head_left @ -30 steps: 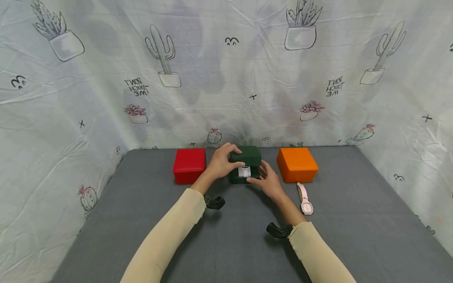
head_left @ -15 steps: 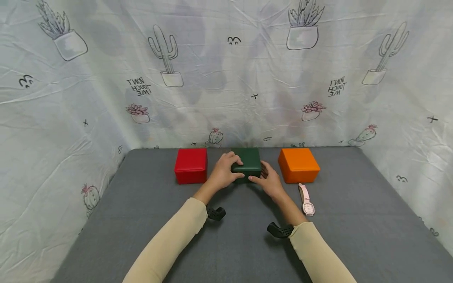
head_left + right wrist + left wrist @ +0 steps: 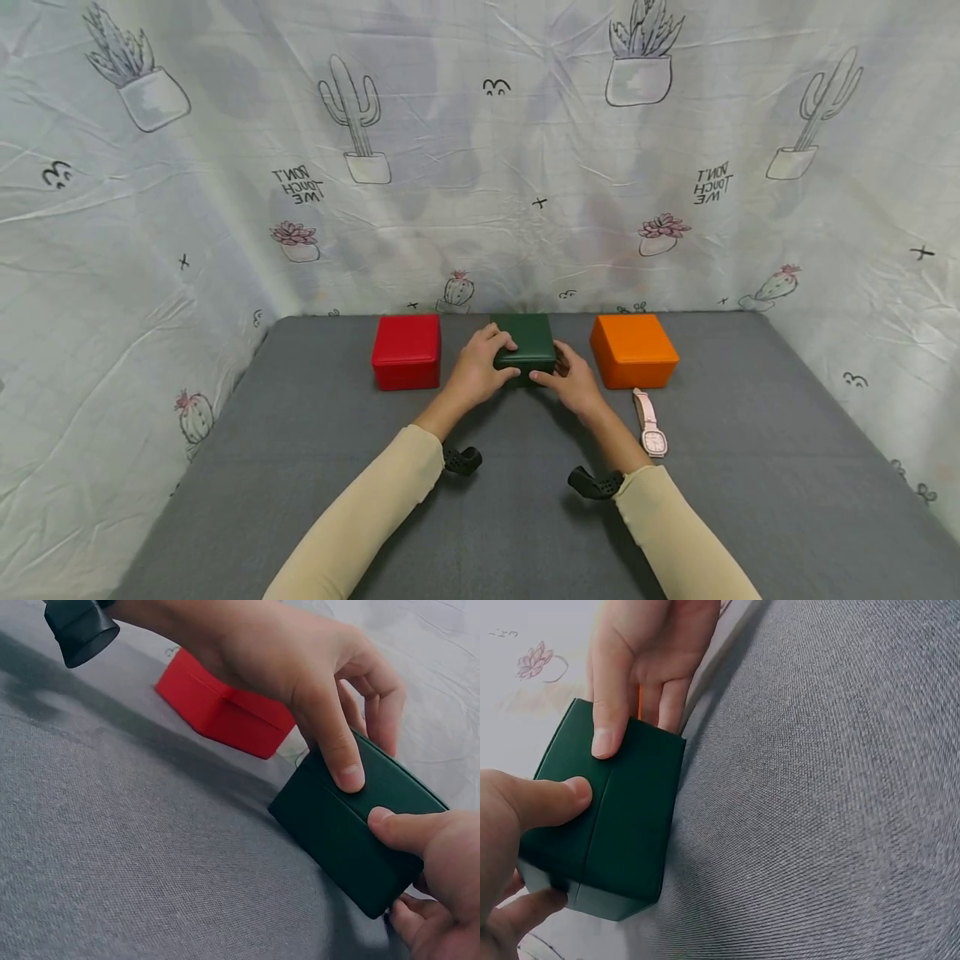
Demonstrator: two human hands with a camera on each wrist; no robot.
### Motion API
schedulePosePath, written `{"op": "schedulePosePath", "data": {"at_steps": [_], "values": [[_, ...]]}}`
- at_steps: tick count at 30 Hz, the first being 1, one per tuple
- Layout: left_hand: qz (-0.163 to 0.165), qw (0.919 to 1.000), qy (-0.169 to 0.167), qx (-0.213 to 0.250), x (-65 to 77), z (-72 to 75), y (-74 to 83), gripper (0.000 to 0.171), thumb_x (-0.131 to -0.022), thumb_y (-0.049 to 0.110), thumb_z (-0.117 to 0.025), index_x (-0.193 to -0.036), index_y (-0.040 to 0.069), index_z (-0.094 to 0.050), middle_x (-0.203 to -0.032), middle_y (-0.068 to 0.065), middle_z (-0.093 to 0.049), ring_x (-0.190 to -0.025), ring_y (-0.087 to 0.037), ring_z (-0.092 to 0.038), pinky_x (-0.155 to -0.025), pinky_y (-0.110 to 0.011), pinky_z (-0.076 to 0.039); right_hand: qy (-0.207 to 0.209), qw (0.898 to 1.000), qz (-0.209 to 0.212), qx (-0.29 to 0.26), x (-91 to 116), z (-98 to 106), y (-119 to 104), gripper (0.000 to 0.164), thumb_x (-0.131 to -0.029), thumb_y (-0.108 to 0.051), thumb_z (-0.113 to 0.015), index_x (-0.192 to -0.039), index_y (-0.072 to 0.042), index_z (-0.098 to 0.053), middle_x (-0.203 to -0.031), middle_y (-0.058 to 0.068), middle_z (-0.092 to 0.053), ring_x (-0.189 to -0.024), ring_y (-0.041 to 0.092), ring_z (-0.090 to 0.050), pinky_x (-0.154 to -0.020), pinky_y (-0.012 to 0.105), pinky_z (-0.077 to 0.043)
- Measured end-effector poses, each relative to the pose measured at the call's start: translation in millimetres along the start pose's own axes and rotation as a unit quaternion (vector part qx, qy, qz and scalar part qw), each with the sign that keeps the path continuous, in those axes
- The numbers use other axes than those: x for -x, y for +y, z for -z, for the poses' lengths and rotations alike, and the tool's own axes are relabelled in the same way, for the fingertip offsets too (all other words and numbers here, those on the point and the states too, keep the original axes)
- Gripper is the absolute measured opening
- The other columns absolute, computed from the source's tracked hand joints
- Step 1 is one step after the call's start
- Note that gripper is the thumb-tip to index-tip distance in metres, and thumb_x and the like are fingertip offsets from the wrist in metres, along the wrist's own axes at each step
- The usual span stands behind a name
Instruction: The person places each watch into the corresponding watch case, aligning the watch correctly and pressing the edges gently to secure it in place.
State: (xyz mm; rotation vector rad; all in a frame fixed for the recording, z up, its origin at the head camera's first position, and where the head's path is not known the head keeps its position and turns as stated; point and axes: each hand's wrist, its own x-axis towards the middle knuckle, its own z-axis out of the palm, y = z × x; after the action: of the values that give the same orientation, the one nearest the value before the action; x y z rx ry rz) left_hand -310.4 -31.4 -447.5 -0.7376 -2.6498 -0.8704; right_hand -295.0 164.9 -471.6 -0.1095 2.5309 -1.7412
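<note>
A green box with its lid down stands at the back middle of the table, a seam running across its front. My left hand grips the lid at its left end, thumb on the front and fingers over the top and side. On the opposite side, my right hand holds the box's right end. Its thumb presses the front face near the seam, as the right wrist view shows, and its other fingers are partly hidden beside the box. The inside of the box is out of sight.
A red box stands left of the green one, and an orange box stands to its right. A pink wristwatch lies in front of the orange box. Behind the grey tabletop hangs a cactus-patterned cloth.
The green lid, partly raised a second ago with a white-grey item visible inside, has come down under my left hand. That item is now hidden. My right hand has stayed at the right end.
</note>
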Motion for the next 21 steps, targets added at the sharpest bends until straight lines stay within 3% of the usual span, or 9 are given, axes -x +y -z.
{"op": "schedulePosePath", "data": {"at_steps": [6,13,21], "values": [[-0.002,0.9996,-0.023,-0.015,0.9,7.6,3.6,0.037,-0.082,0.020,-0.078,-0.114,0.015,-0.060,-0.121,-0.003,-0.053,-0.111,-0.022,-0.054,-0.091,-0.040,-0.053,0.030,1.000,0.008,-0.006,3.7,0.5,-3.2,0.072,-0.086,-0.019,-0.074,-0.147,-0.010,-0.036,-0.150,0.016,-0.041,-0.138,0.030,-0.042,-0.113,0.041,-0.038],[-0.011,0.9989,-0.038,-0.026,-1.8,11.7,11.6,0.043,-0.084,0.025,-0.076,-0.122,0.016,-0.059,-0.132,-0.004,-0.052,-0.123,-0.024,-0.050,-0.099,-0.042,-0.049,0.029,0.998,0.047,0.029,17.1,12.1,-11.4,0.064,-0.088,-0.019,-0.072,-0.143,-0.005,-0.043,-0.146,0.019,-0.046,-0.136,0.034,-0.044,-0.108,0.046,-0.042],[-0.015,0.9980,-0.062,-0.003,0.0,6.1,35.4,0.045,-0.086,0.030,-0.073,-0.127,0.019,-0.058,-0.137,-0.001,-0.048,-0.131,-0.021,-0.044,-0.104,-0.044,-0.046,0.027,0.994,0.076,0.077,37.7,36.4,-12.0,0.059,-0.088,-0.021,-0.071,-0.139,-0.003,-0.047,-0.143,0.018,-0.050,-0.135,0.034,-0.046,-0.107,0.046,-0.042]]}}
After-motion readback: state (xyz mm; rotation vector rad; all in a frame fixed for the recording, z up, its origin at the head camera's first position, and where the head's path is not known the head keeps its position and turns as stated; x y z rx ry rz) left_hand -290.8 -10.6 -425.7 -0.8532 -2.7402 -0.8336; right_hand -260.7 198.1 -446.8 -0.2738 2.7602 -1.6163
